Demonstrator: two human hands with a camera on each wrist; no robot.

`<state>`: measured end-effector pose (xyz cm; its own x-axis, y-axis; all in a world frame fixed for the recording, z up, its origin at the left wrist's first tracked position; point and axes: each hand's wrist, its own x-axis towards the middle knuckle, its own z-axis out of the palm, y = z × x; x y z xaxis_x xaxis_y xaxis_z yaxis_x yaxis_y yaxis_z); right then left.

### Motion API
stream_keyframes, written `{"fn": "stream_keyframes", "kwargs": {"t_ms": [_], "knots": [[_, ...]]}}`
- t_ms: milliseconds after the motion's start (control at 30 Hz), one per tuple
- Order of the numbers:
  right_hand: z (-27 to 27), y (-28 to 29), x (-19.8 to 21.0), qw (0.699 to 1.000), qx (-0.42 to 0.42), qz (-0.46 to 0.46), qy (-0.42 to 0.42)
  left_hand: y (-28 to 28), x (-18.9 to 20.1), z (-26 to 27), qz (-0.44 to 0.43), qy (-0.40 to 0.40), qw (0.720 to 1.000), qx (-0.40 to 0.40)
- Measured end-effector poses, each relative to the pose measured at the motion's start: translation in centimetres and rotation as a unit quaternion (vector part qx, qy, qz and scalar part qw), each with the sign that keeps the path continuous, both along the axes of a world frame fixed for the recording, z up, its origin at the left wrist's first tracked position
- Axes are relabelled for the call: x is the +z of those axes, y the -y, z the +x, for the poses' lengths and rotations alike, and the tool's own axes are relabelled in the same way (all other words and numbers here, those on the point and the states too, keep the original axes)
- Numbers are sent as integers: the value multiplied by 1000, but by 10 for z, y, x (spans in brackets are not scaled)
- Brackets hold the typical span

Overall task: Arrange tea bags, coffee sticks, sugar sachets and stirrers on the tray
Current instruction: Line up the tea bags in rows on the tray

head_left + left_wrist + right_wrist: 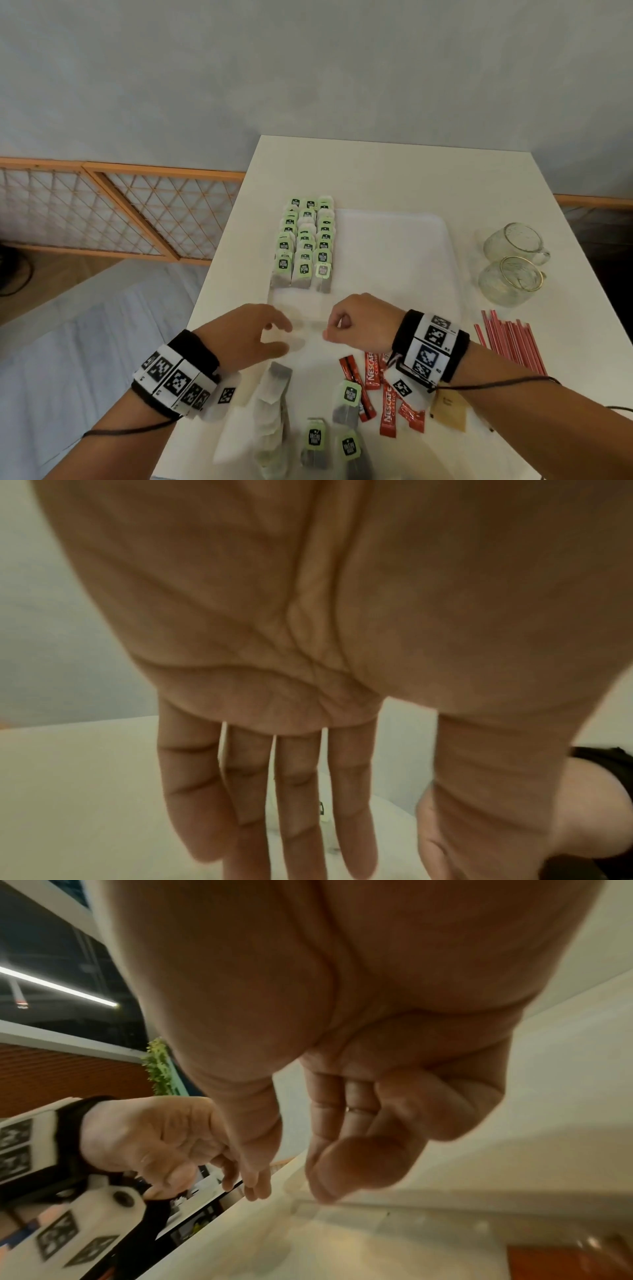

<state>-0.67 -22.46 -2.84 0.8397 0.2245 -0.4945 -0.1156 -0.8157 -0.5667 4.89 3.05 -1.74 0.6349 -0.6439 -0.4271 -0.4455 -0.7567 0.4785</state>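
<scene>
A white tray [394, 240] lies on the white table. Several green-tagged tea bags [305, 243] stand in three rows along its left side. My left hand [286, 337] hovers at the tray's front left corner; its fingers [298, 791] are straight and hold nothing. My right hand [327, 334] is just to its right, fingers curled toward the palm. In the right wrist view, the right hand [291, 1191] has thumb and index apart with nothing visible between them. A faint pale blur lies between the hands; I cannot identify it.
In front of the tray lie loose tea bags [349, 397], a pile of untagged bags [274, 401], red coffee sticks [371, 373] and a brown sachet [448, 411]. Red stirrers [510, 342] and two glass cups [513, 243] sit to the right. The table's left edge is close.
</scene>
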Motion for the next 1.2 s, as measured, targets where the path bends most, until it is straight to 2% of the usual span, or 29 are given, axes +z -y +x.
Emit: {"fn": "stream_keyframes", "kwargs": {"t_ms": [200, 333, 433, 633, 833, 1100, 1200], "knots": [[-39, -7, 6, 988, 130, -77, -13, -23, 7, -30, 65, -43, 994, -75], [-52, -10, -1, 979, 167, -118, -9, -32, 1, -53, 78, -71, 990, -95], [-57, -12, -6, 973, 184, -141, -1, -33, -7, -64, 96, -52, 986, -129], [-65, -19, -9, 966, 192, -171, 2, -24, -19, -74, 108, 41, 984, -134], [-68, -20, -10, 961, 207, -185, 11, -16, -16, -67, 91, 31, 989, -114], [-64, -15, -10, 977, 170, -127, 24, -9, -18, -54, 45, 47, 994, -85], [-60, -10, -9, 987, 141, -77, 13, -9, -24, -49, 27, 52, 996, -70]]}}
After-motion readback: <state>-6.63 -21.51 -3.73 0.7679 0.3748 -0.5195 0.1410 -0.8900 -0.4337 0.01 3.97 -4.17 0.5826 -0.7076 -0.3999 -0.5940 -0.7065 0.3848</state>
